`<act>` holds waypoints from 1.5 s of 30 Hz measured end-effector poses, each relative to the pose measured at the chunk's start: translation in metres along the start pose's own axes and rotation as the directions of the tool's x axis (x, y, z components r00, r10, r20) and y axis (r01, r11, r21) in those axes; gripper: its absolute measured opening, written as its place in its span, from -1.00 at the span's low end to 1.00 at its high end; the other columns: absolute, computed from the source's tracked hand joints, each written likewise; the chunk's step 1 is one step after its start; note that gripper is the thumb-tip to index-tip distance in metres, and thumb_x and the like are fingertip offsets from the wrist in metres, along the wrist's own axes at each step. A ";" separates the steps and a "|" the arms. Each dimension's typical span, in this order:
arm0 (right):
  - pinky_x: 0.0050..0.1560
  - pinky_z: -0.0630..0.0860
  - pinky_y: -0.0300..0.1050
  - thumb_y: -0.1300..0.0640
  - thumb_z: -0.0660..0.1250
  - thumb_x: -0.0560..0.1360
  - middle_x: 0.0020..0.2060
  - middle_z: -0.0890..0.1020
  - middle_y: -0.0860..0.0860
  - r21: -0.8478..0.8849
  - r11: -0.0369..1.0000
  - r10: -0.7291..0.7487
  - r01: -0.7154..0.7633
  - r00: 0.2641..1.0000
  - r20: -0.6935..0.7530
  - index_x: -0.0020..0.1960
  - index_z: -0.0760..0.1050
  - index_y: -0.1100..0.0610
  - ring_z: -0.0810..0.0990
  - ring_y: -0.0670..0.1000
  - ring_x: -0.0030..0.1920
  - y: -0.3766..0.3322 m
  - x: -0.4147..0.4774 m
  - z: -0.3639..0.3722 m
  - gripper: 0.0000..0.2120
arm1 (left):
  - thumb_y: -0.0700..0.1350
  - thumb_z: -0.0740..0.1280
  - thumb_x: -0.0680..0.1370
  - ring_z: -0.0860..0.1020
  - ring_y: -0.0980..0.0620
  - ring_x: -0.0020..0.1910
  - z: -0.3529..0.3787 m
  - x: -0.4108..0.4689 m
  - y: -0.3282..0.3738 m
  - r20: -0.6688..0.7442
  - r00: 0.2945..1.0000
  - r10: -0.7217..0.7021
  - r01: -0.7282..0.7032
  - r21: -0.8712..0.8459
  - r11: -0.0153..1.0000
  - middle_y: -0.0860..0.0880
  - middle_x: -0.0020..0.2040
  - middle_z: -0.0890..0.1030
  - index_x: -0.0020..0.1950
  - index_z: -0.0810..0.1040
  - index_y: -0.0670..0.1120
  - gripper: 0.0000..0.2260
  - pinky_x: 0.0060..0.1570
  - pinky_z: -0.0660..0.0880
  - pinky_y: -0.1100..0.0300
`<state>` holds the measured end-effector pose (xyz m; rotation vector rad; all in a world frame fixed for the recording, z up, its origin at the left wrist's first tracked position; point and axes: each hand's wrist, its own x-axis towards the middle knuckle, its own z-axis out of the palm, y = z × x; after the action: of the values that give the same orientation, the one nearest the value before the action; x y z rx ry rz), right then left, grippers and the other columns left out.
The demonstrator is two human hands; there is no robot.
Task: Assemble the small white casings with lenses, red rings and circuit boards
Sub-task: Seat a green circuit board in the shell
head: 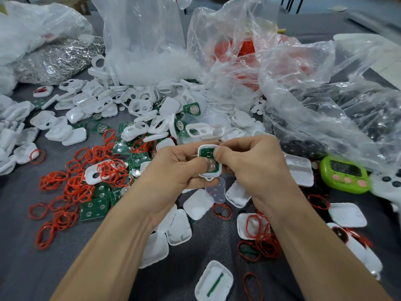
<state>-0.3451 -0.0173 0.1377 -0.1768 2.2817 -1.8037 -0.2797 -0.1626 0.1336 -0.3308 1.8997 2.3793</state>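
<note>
White casing (pixel 210 161), green board inside

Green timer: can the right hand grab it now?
Probably not yet. The right hand is pinching the white casing with the left hand. The green timer sits uncovered to its right, so letting go should do.

Scattered casings (pixel 142 106) everywhere, bags (pixel 303 83) behind, bare table (pixel 23 270) lower-left
</note>
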 end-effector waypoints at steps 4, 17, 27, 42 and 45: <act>-0.15 0.71 0.13 -0.02 0.48 0.21 -0.37 0.73 -0.06 -0.004 1.000 0.021 -0.021 0.999 -0.032 -0.24 0.75 -0.09 0.73 0.05 -0.28 0.000 -0.001 0.002 -0.86 | -0.41 0.26 0.61 0.68 -0.10 0.09 0.000 0.000 -0.001 0.008 1.000 0.001 -0.001 0.006 1.000 -0.24 0.16 0.70 0.29 0.64 -0.20 -0.69 0.05 0.67 0.03; -0.37 0.51 -0.32 0.06 0.51 0.38 -0.38 0.71 -0.09 0.028 1.000 -0.017 0.015 0.996 0.089 -0.27 0.73 -0.08 0.62 -0.17 -0.43 -0.002 0.002 -0.003 -0.93 | -0.37 0.28 0.61 0.72 -0.12 0.07 -0.001 0.001 0.001 0.006 1.000 0.023 -0.023 0.000 1.000 -0.22 0.13 0.71 0.29 0.65 -0.18 -0.70 -0.08 0.65 0.20; -0.17 0.68 0.03 0.26 0.59 0.34 -0.33 0.74 0.08 0.072 0.996 0.053 -0.056 0.998 0.041 -0.24 0.74 0.08 0.74 0.13 -0.30 0.001 0.004 -0.003 -0.90 | -0.38 0.28 0.63 0.70 -0.13 0.11 -0.002 0.000 -0.003 0.004 0.999 0.051 -0.051 0.067 0.996 -0.22 0.10 0.72 0.29 0.65 -0.15 -0.70 -0.01 0.68 0.12; -0.39 0.54 -0.30 0.32 0.55 0.41 -0.40 0.71 0.00 0.096 0.993 0.057 -0.066 0.994 0.097 -0.34 0.73 0.00 0.63 -0.12 -0.47 -0.001 0.005 -0.003 -0.74 | -0.38 0.25 0.64 0.72 -0.07 0.04 -0.002 0.003 -0.006 -0.020 0.998 0.062 -0.062 0.025 0.998 -0.18 0.10 0.73 0.31 0.63 -0.16 -0.69 -0.04 0.67 0.14; -0.39 0.52 -0.34 0.31 0.53 0.44 -0.38 0.72 -0.01 0.115 0.991 0.061 -0.073 0.992 0.109 -0.34 0.73 0.00 0.61 -0.15 -0.47 -0.004 0.004 -0.004 -0.73 | -0.37 0.27 0.64 0.72 -0.05 0.03 -0.002 0.003 -0.006 -0.018 0.998 0.067 -0.067 0.015 0.998 -0.17 0.10 0.73 0.32 0.63 -0.14 -0.69 -0.07 0.66 0.18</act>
<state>-0.3498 -0.0151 0.1420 -0.1689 2.0770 -1.8436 -0.2811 -0.1636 0.1270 -0.2930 1.9650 2.4113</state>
